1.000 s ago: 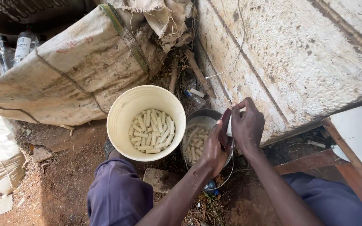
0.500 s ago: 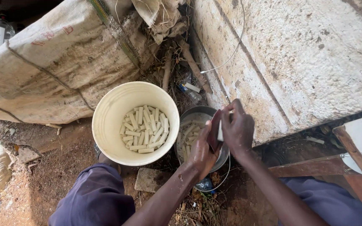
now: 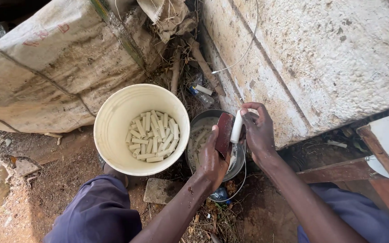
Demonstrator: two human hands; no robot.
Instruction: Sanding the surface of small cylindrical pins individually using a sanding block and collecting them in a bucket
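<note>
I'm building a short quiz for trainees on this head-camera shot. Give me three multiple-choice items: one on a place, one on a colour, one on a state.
1. Where does the cream plastic bucket stand relative to the metal bowl?
A. To its left in the picture
B. Stacked inside it
C. To its right in the picture

2. What colour is the stick in the right hand?
A. Green
B. White
C. Black

3. What is the state of the flat reddish-brown piece?
A. Lying on the ground
B. Sunk in the bucket
C. Held in the left hand

Answers:
1 A, the bucket sits beside the bowl, on its left.
2 B, the stick looks white between the fingers.
3 C, the left hand's fingers grip it above the bowl.
</note>
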